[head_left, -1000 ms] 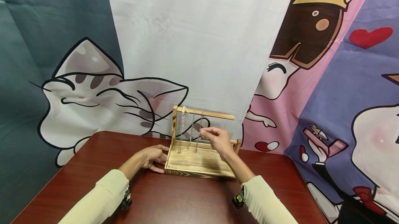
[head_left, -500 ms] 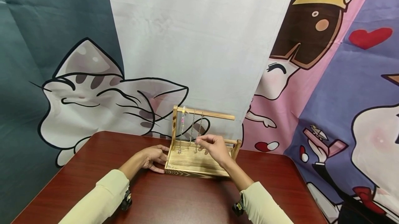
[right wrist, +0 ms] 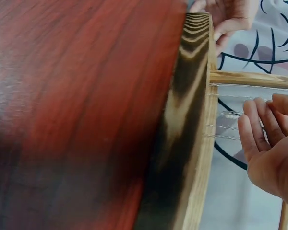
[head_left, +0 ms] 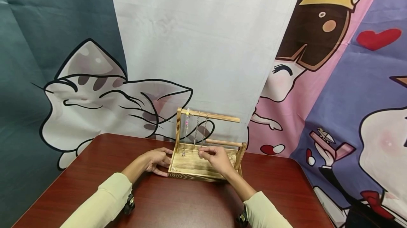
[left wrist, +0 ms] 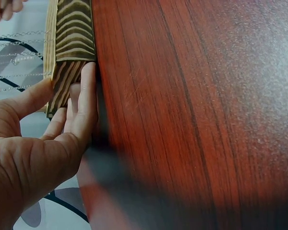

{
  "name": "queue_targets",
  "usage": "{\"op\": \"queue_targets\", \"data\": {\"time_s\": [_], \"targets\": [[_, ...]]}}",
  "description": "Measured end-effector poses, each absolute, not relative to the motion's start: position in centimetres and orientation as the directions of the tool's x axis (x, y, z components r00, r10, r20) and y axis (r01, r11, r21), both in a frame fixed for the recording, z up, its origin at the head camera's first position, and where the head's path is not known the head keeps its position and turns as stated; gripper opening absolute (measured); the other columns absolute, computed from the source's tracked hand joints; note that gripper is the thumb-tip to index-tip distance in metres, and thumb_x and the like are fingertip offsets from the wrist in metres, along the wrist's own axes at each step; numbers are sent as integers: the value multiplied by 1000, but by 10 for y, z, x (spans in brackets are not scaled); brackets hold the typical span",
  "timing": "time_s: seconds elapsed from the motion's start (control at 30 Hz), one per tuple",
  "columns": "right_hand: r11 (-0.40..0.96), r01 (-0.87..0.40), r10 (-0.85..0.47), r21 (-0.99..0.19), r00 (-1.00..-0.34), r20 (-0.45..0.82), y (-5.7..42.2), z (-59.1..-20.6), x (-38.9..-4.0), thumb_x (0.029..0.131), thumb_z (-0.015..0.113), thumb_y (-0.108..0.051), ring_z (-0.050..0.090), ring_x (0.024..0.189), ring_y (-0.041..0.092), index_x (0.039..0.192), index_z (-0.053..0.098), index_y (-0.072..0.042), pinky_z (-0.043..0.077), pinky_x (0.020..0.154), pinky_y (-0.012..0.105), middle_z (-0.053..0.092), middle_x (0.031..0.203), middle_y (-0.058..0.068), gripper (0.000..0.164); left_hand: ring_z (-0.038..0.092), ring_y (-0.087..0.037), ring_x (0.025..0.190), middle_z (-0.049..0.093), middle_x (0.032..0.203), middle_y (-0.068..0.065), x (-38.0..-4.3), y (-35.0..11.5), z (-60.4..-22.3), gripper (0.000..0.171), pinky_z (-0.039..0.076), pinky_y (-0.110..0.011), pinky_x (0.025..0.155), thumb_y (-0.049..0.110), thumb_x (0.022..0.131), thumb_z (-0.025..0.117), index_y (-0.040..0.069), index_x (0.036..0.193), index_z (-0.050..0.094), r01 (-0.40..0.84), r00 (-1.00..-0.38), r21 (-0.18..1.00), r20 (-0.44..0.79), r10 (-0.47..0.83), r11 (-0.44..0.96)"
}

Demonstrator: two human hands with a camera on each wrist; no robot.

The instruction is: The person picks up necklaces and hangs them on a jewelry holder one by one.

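A wooden jewelry stand (head_left: 184, 166) with a shallow tray stands on the table. From its upper rod (head_left: 224, 118) hang a pink and yellow beaded chain (head_left: 186, 129) and, to its right, two silver chains. My left hand (head_left: 155, 159) braces the tray's left end; in the left wrist view the thumb is at the rim and the extended fingers lie along the end wall (left wrist: 69, 79). With thumb and fingertips my right hand (head_left: 219, 159) pinches near the lower end of the rightmost silver chain (head_left: 205, 129), just above the tray. The pinched end is hidden behind the fingers.
A shorter, lower rod (head_left: 224, 143) crosses the stand's right side on a post (head_left: 240, 155). The reddish-brown table (head_left: 178, 203) extends in front and to both sides. A printed cartoon cloth (head_left: 190, 44) hangs close behind.
My right hand has moved down along the rightmost silver chain, from about mid-length to near its lower end, uncovering the lower rod. My left hand and the stand have stayed in place.
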State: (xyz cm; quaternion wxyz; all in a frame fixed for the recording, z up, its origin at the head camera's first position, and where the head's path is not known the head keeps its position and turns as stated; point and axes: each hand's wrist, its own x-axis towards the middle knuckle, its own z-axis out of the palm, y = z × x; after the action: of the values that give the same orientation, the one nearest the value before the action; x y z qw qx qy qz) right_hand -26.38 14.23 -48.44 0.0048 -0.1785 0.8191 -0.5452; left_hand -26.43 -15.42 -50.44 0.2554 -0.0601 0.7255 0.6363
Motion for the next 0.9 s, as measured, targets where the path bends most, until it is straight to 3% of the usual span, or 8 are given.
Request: {"op": "queue_targets", "data": {"time_s": [0.17,0.3,0.53,0.73,0.9], "targets": [[443,-313,-281,-840,-938,202,146,-498,-264,104,78,-15,80,121,35,115,87,-5,65,109,46,85,126,14,18,73,-28,109,68,139,-27,-265,-154,-506,64,72,-53,87,-7,100,60,0,160,40,-412,-862,892,-448,239,184],[521,-315,-270,-794,-943,196,149,-505,-264,105,76,-17,78,124,38,123,85,-2,61,112,58,86,124,14,25,73,-28,109,68,137,-26,-264,-153,-506,64,72,-54,87,-7,100,61,1,160,40,-414,-861,891,-450,239,188],[608,-253,-239,-753,-962,131,152,-512,-262,109,72,-23,77,124,41,138,76,3,62,110,61,82,131,21,40,72,-28,110,67,137,-26,-264,-153,-505,63,72,-53,87,-6,101,60,1,160,41,-415,-859,888,-454,238,197],[667,-226,-210,-710,-971,112,158,-514,-260,110,69,-33,74,132,46,149,67,5,58,118,64,77,141,26,54,72,-29,111,66,138,-26,-264,-153,-505,62,72,-53,87,-6,102,60,1,160,41,-412,-859,890,-450,242,194],[765,-211,-174,-609,-977,120,163,-514,-258,111,68,-42,76,130,45,153,62,7,60,116,62,80,135,25,65,72,-29,112,67,139,-26,-264,-154,-503,63,72,-53,87,-6,102,60,2,161,40,-412,-860,891,-450,240,193]]}}
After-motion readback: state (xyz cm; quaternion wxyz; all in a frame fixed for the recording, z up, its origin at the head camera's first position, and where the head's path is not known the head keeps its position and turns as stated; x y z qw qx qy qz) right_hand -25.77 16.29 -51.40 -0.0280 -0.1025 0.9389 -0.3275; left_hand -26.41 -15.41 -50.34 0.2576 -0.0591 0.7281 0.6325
